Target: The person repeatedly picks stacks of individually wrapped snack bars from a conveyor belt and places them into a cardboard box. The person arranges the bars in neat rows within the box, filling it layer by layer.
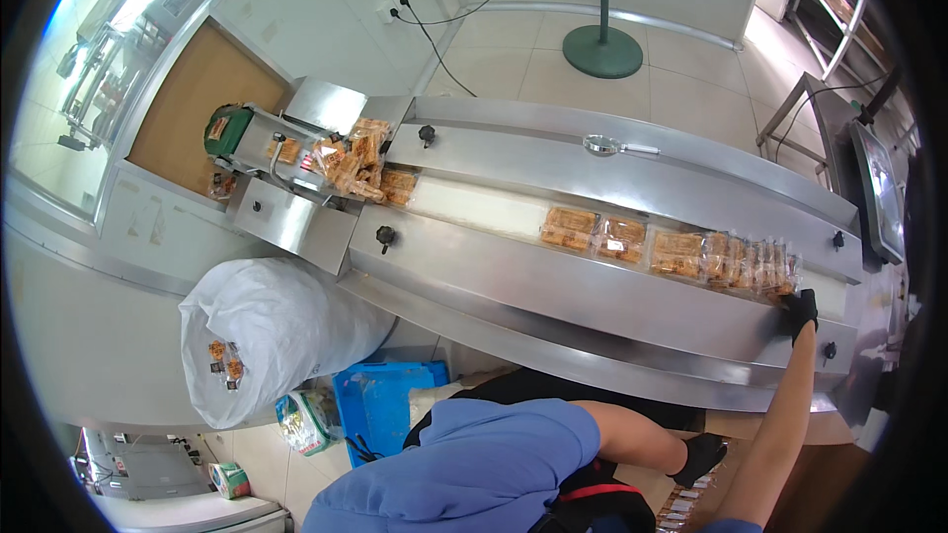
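On the white conveyor belt (pixel 481 207) lies a row of clear-wrapped brown food packs (pixel 678 255), overlapping tightly towards the right. My right hand (pixel 800 314), in a black glove, touches the right end of that row; its fingertips are partly hidden. Lower down, my left hand (pixel 698 460), also black-gloved, is over an open cardboard box (pixel 785 429), beside rows of packs (pixel 680 507) standing inside. Whether it grips any pack is unclear. At the belt's left end, more packs (pixel 355 159) are heaped by the infeed.
Steel side panels (pixel 518 266) with black knobs flank the belt. A metal-handled round tool (pixel 618 146) lies on the far panel. A white sack (pixel 274 333) and a blue crate (pixel 385 403) stand at lower left. A monitor (pixel 878 189) is at right, a green stand base (pixel 602 52) behind.
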{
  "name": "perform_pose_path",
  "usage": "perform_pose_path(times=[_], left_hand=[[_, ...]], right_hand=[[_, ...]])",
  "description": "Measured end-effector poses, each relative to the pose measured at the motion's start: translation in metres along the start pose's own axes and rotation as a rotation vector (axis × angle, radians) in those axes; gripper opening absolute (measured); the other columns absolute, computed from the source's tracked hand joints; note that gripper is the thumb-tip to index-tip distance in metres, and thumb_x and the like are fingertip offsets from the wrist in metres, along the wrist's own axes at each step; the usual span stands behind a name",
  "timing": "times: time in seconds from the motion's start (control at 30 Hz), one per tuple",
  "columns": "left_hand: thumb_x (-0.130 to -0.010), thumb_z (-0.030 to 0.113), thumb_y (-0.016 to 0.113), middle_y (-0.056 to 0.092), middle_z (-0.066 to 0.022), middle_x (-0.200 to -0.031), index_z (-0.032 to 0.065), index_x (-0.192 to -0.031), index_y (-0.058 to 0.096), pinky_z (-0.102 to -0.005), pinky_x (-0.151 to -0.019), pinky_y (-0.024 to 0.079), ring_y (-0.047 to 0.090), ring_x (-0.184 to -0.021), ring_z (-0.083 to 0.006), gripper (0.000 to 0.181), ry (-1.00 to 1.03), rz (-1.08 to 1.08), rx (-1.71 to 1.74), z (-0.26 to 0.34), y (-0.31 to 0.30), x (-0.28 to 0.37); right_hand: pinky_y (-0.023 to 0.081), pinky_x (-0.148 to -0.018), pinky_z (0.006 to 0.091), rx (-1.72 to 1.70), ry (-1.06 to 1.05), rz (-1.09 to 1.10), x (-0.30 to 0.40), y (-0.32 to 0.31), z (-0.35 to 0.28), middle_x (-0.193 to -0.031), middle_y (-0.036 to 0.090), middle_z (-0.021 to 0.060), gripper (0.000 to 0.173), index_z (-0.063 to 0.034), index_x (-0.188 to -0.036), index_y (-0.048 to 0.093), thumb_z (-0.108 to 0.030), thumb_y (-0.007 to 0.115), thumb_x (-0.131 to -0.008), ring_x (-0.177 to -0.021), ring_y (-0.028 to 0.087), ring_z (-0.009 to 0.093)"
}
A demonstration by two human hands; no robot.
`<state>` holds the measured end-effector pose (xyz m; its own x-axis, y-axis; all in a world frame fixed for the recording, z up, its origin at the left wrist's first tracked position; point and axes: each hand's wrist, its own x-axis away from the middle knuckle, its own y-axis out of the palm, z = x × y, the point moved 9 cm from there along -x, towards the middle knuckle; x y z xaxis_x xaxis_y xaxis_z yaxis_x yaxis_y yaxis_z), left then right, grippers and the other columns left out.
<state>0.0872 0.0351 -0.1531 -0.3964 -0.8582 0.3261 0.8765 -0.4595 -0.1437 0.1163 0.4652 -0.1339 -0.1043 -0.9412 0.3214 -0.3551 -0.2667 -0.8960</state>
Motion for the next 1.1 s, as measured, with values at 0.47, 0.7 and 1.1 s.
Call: perform_pose_path(times=[0.47,0.7,1.1], left_hand=[[-0.077,0.021,0.076,0.068,-0.0231,-0.096,-0.0074,-0.112,0.062,-0.0477,-0.084,0.056,0.067,-0.088,-0.0413,0.048,0.458,0.057,-0.334,0.069,-0.075,0.012],[-0.080,0.044,0.080,0.062,-0.0308,-0.119,-0.0101,-0.113,0.063,-0.0536,-0.102,0.045,0.057,-0.118,-0.0462,0.066,0.414,-0.137,-0.872,0.120,-0.062,0.050],[-0.086,0.053,0.071,0.068,-0.0263,-0.117,-0.0031,-0.110,0.072,-0.0530,-0.106,0.038,0.058,-0.121,-0.0395,0.062,0.293,-0.299,-1.006,0.096,-0.047,0.057]], right_hand=[[0.046,-0.101,0.0402,-0.248,-0.650,1.055,0.253,-0.164,-0.126,-0.121,0.061,0.0147,0.033,-0.0023,-0.128,0.055,-0.015,0.065,-0.099,-0.113,0.059,0.029],[0.051,-0.057,0.0279,-0.828,0.000,0.626,0.405,-0.168,0.069,-0.088,0.063,0.0017,0.018,-0.0110,-0.110,0.065,-0.018,0.067,-0.094,-0.073,0.060,0.012],[0.052,-0.096,0.0363,-0.835,0.040,0.194,0.390,-0.010,0.111,-0.119,0.071,0.0179,0.052,-0.0006,-0.129,0.064,-0.032,0.077,-0.090,-0.109,0.068,0.026]])
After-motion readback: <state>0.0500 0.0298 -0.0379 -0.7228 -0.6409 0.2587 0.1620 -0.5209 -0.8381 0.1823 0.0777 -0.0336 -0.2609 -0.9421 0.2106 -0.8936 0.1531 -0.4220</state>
